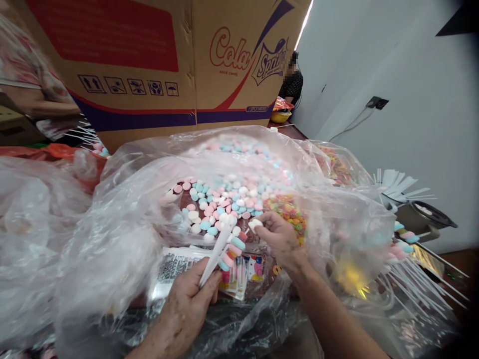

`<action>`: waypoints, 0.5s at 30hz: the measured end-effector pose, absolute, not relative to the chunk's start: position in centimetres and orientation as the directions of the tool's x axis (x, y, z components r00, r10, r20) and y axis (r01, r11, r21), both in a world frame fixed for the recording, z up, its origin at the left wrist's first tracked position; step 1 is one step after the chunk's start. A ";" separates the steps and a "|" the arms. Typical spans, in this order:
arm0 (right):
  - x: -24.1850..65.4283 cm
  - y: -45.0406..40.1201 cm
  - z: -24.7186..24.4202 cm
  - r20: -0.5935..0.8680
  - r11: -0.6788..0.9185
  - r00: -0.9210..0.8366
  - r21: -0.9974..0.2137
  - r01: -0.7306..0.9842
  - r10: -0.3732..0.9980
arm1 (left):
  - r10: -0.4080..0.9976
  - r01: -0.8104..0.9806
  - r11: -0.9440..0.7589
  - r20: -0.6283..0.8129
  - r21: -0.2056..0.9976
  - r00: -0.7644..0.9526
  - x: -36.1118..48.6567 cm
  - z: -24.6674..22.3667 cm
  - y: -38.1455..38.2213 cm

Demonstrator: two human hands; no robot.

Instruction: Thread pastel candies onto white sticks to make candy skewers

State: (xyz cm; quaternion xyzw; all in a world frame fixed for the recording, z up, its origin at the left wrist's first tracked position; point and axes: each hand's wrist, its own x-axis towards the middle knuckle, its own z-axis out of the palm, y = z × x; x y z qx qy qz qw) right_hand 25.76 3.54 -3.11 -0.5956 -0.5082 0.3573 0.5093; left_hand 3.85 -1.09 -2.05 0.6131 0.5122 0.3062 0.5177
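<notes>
My left hand is closed round several white sticks. Beside their upper ends is a row of blue, pink and white candies. To the right, my right hand pinches a white candy between thumb and fingertips, a little apart from the sticks. Behind both hands, pink, blue and white candies lie loose in an open clear plastic bag. Small orange, yellow and green ring candies are heaped beside them. Printed packets lie under the left hand's sticks.
A large cardboard box stands behind the bag. At the right are candy sticks, white flat sticks and a dark pot. One person is at the far left, another behind the box.
</notes>
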 end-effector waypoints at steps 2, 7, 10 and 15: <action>25.6 3.0 -2.0 -0.054 -0.019 0.214 -0.986 -0.166 0.975 | 0.939 0.375 0.040 -0.163 0.926 0.302 3.8 -2.1 -1.1; 24.9 2.0 -0.6 -0.145 -0.066 0.124 -0.870 -0.489 0.982 | 0.931 0.431 0.034 -0.185 0.902 0.314 4.0 -1.7 -1.0; 24.6 2.0 -0.8 -0.141 -0.058 0.134 -0.869 -0.491 0.981 | 0.935 0.436 0.035 -0.184 0.899 0.304 4.2 -1.4 -1.1; 24.5 1.8 -1.2 -0.125 -0.052 0.131 -0.887 -0.458 0.983 | 0.930 0.443 0.040 -0.195 0.896 0.311 4.3 -1.3 -1.1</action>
